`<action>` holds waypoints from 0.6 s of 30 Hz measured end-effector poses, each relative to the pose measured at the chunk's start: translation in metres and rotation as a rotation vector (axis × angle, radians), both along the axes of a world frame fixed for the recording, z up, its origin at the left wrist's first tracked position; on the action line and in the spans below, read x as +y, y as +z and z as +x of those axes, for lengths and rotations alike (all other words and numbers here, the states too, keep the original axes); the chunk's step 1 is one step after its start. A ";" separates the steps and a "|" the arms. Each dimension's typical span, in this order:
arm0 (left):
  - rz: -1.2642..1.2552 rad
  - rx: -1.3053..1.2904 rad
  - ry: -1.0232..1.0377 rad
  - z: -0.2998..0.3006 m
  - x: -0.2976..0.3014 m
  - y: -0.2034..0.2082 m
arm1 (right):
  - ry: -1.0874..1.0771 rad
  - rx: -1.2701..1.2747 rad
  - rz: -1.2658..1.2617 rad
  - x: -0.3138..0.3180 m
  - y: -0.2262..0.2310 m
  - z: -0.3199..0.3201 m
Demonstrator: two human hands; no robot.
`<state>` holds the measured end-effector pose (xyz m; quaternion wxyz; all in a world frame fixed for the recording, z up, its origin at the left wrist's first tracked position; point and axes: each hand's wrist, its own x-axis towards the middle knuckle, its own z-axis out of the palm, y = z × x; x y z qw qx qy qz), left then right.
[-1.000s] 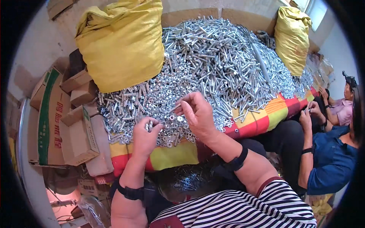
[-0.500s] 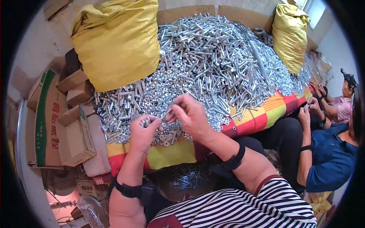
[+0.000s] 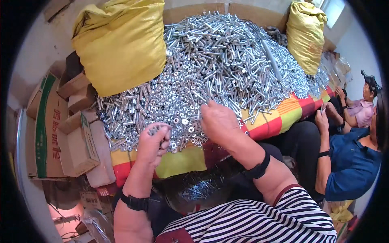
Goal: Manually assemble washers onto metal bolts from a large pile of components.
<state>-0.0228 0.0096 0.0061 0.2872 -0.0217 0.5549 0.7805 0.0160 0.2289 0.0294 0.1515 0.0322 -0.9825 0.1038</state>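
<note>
My left hand is curled, fingers bent, around several small grey metal pieces that look like nuts; their exact kind is partly hidden. It hovers over the near edge of the hardware heap. To its right, my right hand is at the heap with its fingers pinched together. A long silver bolt sticks out from its fingertips toward the upper left. Under and around both hands lie loose nuts and washers. Beyond them rises the big pile of silver bolts.
A checked cloth covers the table's front edge. Yellow sacks stand at the back left and right. Open cardboard boxes are at the left. A container of bolts sits below the edge. Two people work at the right, one in a blue shirt.
My right hand has moved right and away from my left hand, to a bolt on the heap. My left hand stays nearly in place, turned slightly, with the small metal pieces in it.
</note>
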 end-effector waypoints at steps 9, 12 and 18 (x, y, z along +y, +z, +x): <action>-1.133 0.936 -0.154 0.027 0.030 -0.016 | 0.105 0.143 -0.252 -0.002 -0.010 0.004; -0.947 0.853 -0.037 0.022 0.027 -0.018 | 0.181 0.063 -0.651 -0.009 -0.013 0.005; -0.211 0.139 -0.127 0.015 0.016 0.003 | 0.116 0.000 -1.313 -0.020 -0.005 0.005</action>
